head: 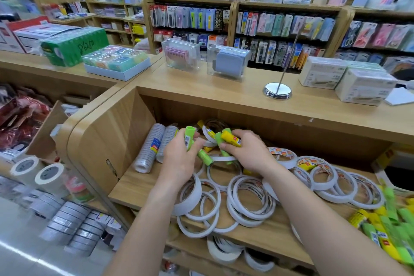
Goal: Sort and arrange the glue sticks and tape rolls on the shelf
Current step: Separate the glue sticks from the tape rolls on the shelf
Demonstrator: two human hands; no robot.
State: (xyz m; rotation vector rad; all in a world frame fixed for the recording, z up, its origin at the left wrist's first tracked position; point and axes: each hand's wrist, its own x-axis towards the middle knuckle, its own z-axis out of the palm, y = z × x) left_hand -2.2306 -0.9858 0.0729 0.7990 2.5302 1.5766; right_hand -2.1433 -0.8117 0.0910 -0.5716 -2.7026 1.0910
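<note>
On the wooden shelf (143,186) lies a jumble of thin white tape rolls (248,197). My left hand (179,159) grips green glue sticks (190,138), one poking up and another (205,156) sticking out below the fingers. My right hand (248,152) grips a yellow glue stick (230,138) together with a green one (220,144). Both hands hover over the back left of the shelf. Two wrapped stacks of clear tape (150,148) lean at the far left. More green and yellow glue sticks (389,228) are heaped at the shelf's right end.
The counter top (212,87) above carries clear display boxes (181,55), a chrome sign stand (277,90) and stacked white cartons (363,87). Wide tape rolls (48,175) fill the neighbouring shelf at left. Another shelf with tape rolls (224,251) lies below.
</note>
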